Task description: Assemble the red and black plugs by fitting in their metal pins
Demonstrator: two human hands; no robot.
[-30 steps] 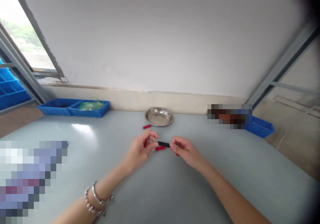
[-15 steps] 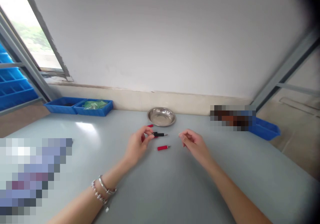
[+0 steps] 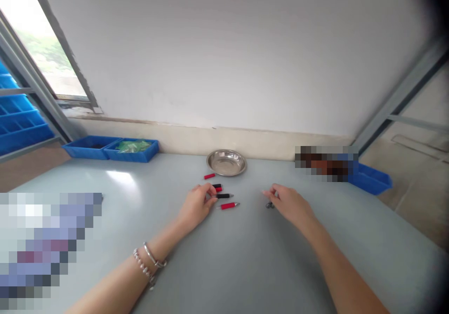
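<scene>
Black pen barrel (image 3: 225, 195) lies on table (image 3: 210, 267), wearer's side of metal dish (image 3: 226, 164). L hand (image 3: 198, 206), front-left of dish, has fingers at barrel's rear end; can't tell if clamped. Red pen barrel (image 3: 229, 205) lies parallel, farther from dish. Red pc. (image 3: 209, 176) sits just beside dish, front-left. R hand (image 3: 290, 205), front-right of dish, is at small dark parts (image 3: 270, 205); fingers bunched, grip n/c (can't tell).
</scene>
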